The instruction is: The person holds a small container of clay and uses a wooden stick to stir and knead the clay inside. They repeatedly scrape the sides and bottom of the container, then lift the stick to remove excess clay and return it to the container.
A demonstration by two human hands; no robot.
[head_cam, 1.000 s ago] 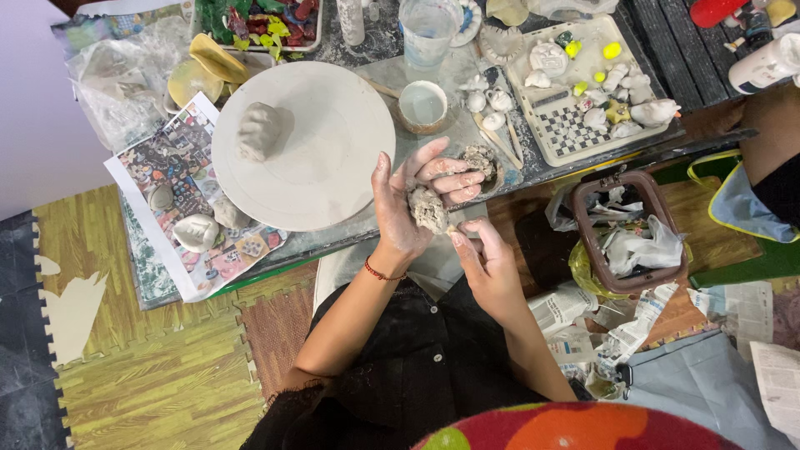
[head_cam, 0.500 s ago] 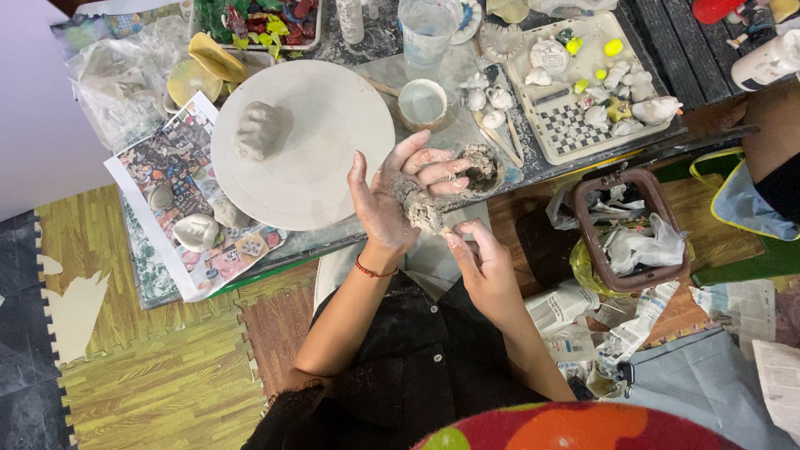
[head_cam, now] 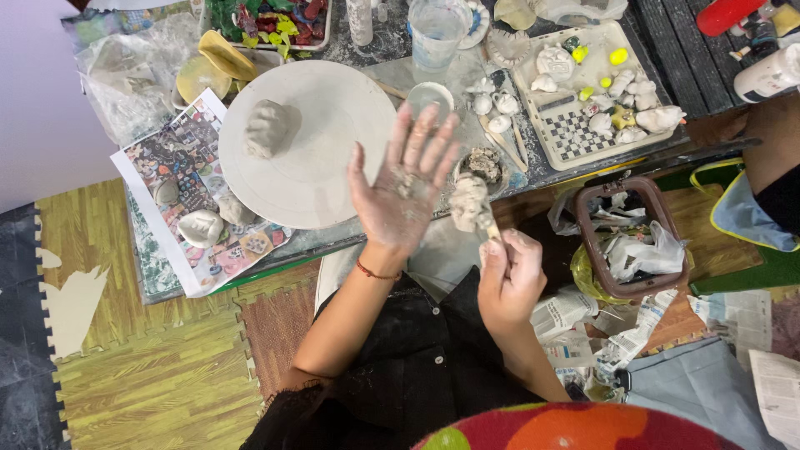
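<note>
Grey clay is smeared across the palm of the left hand (head_cam: pixel 406 185), which is held flat with the fingers spread and nothing in it. The right hand (head_cam: pixel 510 279) is closed around a thin tool (head_cam: pixel 490 227) whose handle is mostly hidden in the fist; a clay lump (head_cam: pixel 468 202) sits on its tip, just beside the left palm, above the desk (head_cam: pixel 508 171) edge. Whether the lump is stuck on or merely balanced cannot be told. A white tray (head_cam: pixel 583 100) holds small pale figures, coloured bits and a checkered board. A brown basket (head_cam: pixel 629 237) is filled with crumpled paper and plastic. A clear cup (head_cam: pixel 435 32) is cut off by the top edge. A larger clay mass (head_cam: pixel 265 128) rests on the round board (head_cam: pixel 308 142). Half a second earlier the lump lay in the curled left hand; that hand is now opened and the lump has been lifted away.
</note>
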